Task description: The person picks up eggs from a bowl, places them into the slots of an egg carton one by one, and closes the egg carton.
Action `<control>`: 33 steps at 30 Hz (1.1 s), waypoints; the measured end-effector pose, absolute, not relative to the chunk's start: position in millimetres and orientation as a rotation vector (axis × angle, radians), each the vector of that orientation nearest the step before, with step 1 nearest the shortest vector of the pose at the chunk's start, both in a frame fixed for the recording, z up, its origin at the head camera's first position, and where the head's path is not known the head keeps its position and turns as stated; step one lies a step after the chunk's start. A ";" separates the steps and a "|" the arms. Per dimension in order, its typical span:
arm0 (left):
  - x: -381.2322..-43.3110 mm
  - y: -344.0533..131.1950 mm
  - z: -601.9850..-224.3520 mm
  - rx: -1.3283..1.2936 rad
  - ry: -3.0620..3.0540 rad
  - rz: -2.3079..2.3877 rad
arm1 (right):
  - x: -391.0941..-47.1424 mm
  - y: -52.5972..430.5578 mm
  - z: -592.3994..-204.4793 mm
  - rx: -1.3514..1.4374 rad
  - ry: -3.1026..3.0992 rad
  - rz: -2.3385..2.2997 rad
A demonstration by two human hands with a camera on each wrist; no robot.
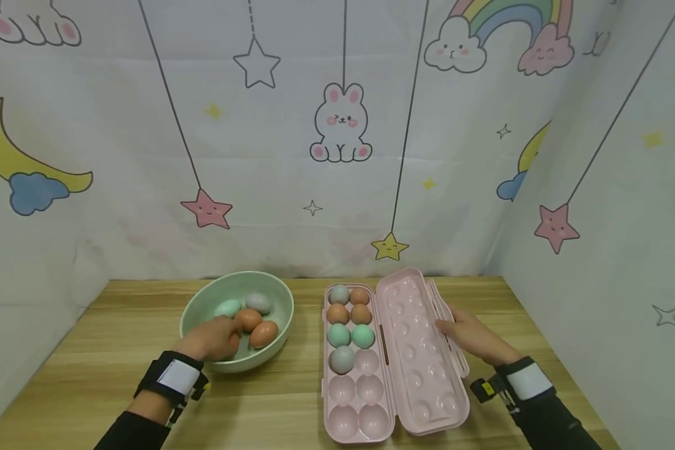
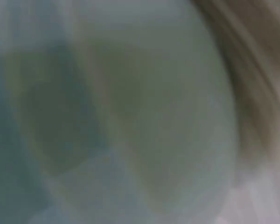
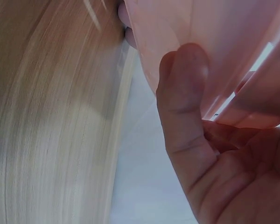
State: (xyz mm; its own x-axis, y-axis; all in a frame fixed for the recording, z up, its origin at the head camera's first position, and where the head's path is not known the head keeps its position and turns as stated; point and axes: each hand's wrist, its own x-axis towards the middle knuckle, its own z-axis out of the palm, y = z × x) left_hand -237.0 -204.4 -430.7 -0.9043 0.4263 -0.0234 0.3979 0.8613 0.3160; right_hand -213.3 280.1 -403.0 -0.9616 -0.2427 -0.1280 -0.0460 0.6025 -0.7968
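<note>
Pink plastic forms the long egg carton [image 1: 369, 389], its far cups carrying seven brown, green and grey eggs [image 1: 338, 314]. Along its right side lies the unfolded pink lid [image 1: 410, 375]; your right grip [image 1: 475, 334], a bare hand, grasps the outer edge. Left of the carton, on the wood-grain worktop [image 1: 281, 400], stands a round pale-green bowl [image 1: 236, 284] with mint, grey and brown eggs [image 1: 264, 334]. Your left grip [image 1: 210, 337] reaches inside, fingers bent against one brown egg [image 1: 233, 345]; I cannot tell whether it holds it. Right of the carton, your black wrist camera's yellow label [image 1: 487, 388] is too small to read.
</note>
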 end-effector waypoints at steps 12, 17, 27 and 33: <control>-234.1 -205.0 -429.4 0.668 2.985 0.493 | -214.5 278.5 -402.3 -0.249 2.628 -1.257; -231.9 -204.8 -424.7 0.625 2.978 0.479 | -214.6 278.9 -404.2 -0.244 2.631 -1.266; -232.6 -199.3 -416.0 0.623 3.029 0.559 | -213.2 280.2 -405.7 -0.284 2.607 -1.291; -235.1 -195.6 -411.7 0.665 3.069 0.696 | -213.6 279.8 -404.7 -0.282 2.607 -1.297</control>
